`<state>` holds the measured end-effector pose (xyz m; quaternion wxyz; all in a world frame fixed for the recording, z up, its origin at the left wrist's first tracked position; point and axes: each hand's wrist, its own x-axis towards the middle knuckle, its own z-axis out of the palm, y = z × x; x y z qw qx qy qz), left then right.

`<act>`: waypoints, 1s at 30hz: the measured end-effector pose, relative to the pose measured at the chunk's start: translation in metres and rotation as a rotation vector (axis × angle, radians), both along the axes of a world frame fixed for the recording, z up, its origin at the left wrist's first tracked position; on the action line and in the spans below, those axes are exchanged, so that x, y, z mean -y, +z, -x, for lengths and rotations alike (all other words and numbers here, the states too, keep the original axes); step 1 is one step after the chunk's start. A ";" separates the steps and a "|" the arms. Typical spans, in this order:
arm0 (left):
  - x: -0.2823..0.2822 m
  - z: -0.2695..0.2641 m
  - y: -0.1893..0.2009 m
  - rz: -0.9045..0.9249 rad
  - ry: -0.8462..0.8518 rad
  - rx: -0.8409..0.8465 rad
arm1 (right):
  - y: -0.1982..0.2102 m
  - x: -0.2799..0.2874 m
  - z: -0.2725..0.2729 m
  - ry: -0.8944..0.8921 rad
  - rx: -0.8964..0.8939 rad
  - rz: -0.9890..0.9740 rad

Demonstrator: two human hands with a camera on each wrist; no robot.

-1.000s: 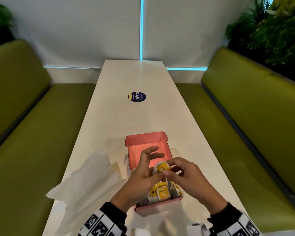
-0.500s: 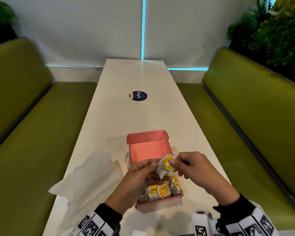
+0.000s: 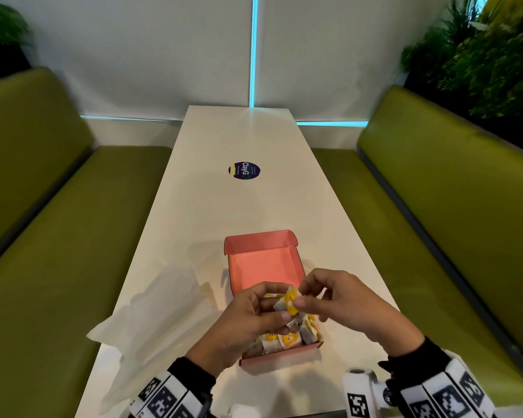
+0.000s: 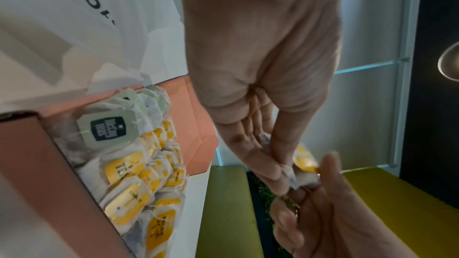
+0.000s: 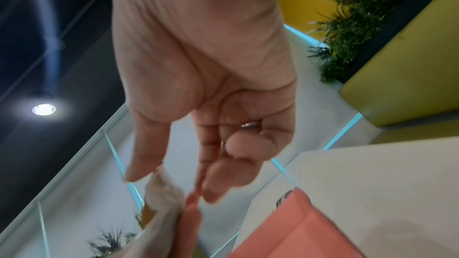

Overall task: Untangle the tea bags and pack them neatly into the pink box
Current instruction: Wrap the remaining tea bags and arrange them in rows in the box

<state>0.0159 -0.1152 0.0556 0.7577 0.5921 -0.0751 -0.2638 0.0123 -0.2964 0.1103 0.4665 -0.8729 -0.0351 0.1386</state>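
While both hands pinch one tea bag, left hand, right hand, pink box lengthwise away.

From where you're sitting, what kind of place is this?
Probably a café or office lounge booth: a long white table runs between two green padded benches, with leafy plants behind the right one and a round branded sticker on the tabletop.

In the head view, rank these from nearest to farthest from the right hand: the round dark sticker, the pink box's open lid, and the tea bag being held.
1. Held tea bag, pinched by the right hand.
2. Open lid, just beyond the hands.
3. Round dark sticker, far up the table.
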 end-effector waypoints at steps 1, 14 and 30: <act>0.001 0.000 0.001 -0.016 0.015 0.009 | -0.004 -0.002 0.001 -0.027 0.007 -0.021; 0.002 -0.013 -0.006 -0.307 0.022 0.118 | -0.031 -0.003 -0.001 -0.216 0.041 -0.026; 0.022 -0.020 -0.058 -1.440 -0.170 1.000 | -0.088 -0.016 0.022 0.045 0.169 0.388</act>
